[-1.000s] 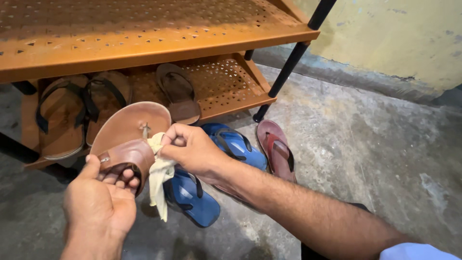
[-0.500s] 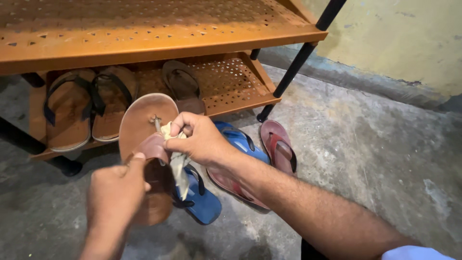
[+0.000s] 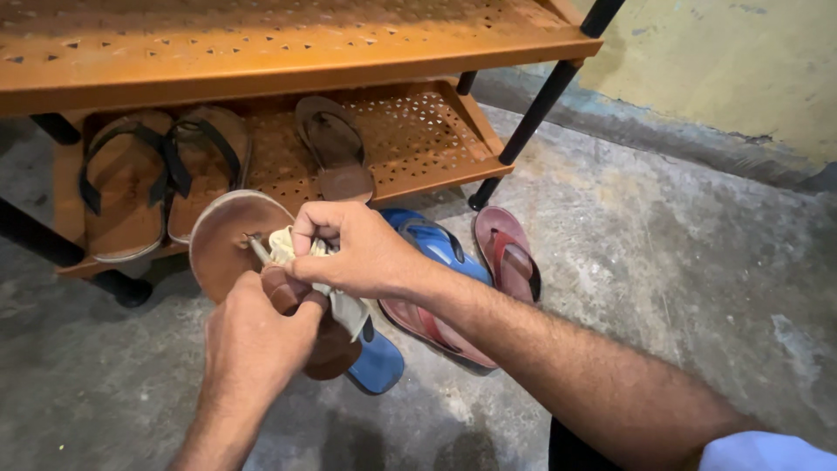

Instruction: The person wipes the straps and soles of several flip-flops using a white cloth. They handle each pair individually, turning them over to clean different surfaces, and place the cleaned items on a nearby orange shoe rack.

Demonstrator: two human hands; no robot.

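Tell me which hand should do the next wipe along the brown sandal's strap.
Right. The right hand already pinches the pale cloth against the brown sandal at its strap, so it can probably just rub on. The left hand grips the sandal from below, steadying it.

No packages, labels, signs or screens are in view.
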